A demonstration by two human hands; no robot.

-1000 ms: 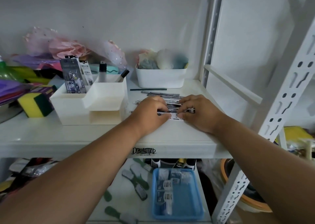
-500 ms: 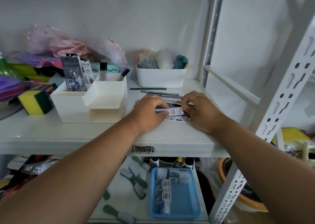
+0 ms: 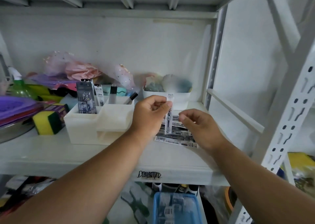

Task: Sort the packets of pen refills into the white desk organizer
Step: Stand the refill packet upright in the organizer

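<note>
Upright now, one slim clear packet of pen refills (image 3: 169,114) is pinched near its top by the left hand (image 3: 150,114), above the loose pile of refill packets (image 3: 177,135) on the white shelf (image 3: 68,153). Beside it, the right hand (image 3: 199,126) hovers loosely curled, holding nothing. Since the grip is thin, the slick packet could slip before reaching the white plastic desk organizer (image 3: 98,121).
</note>
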